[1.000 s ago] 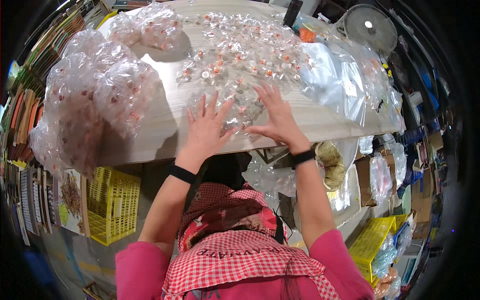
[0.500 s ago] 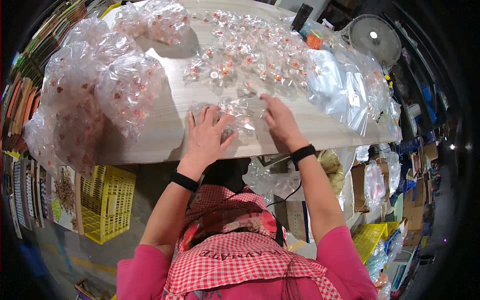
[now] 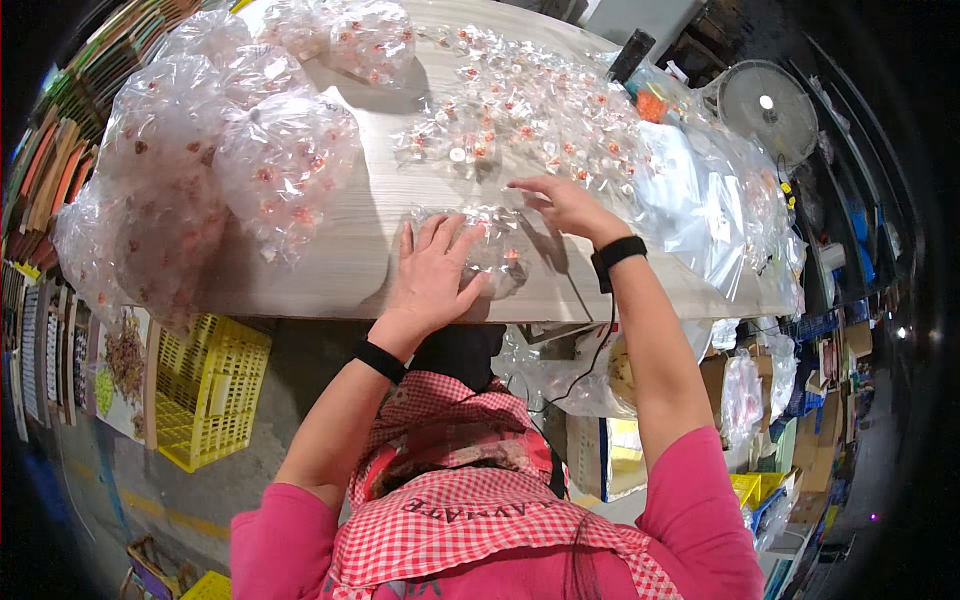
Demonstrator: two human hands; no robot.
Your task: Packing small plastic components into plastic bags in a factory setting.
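My left hand (image 3: 432, 275) lies with spread fingers over a small group of clear plastic packets (image 3: 507, 243) that hold small orange-red pieces. Its fingertips rest at the packets' left side; part of the group is hidden under the hand. Just beyond and to the right, my right hand (image 3: 570, 207) hovers above the tabletop, fingers stretched toward the left and nothing visible in them. Its fingertips are close to the near edge of a wide spread of similar packets (image 3: 545, 105), some showing white round pieces.
Large clear bags (image 3: 285, 175) filled with such packets stand on the left of the wooden table (image 3: 385, 190). Flat clear plastic bags (image 3: 690, 190) and a dark cylinder (image 3: 630, 57) lie to the right, near a fan (image 3: 767, 112). Below left is a yellow crate (image 3: 215, 390).
My right hand has moved slightly and its fingers now stretch out to the left. A packet that lay just beyond my hands no longer shows there. The whole view has shifted a little.
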